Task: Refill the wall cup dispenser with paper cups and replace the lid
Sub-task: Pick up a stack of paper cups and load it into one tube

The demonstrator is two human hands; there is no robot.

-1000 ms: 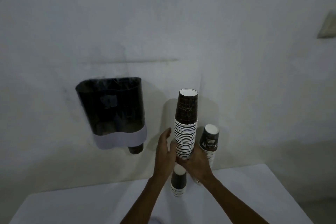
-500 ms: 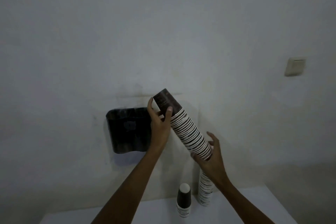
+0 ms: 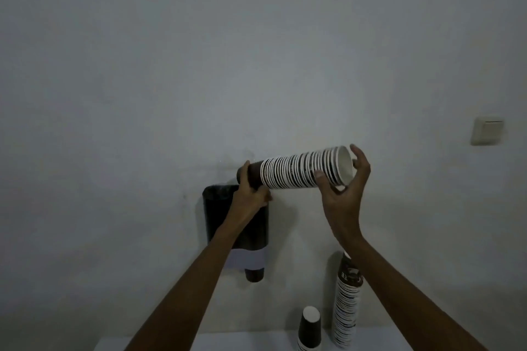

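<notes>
I hold a long stack of paper cups (image 3: 296,172) nearly level in front of the wall, its open white mouth to the right. My left hand (image 3: 252,194) grips the dark closed end of the stack. My right hand (image 3: 346,186) cradles the open end, thumb under the rims and fingers curled around the mouth. Below the left hand, the dark wall cup dispenser (image 3: 216,216) hangs with a white band at its bottom and one cup base (image 3: 254,273) poking out. No lid is visible.
A tall stack of cups (image 3: 346,308) and a short stack of cups (image 3: 309,328) stand upside down on the white table (image 3: 228,343) against the wall. A light switch (image 3: 487,129) sits on the wall at the right.
The stack was lifted off the table, raised and tipped from upright to nearly level, open end swinging up to the right. My left hand shifted to the closed end. The view tilted up.
</notes>
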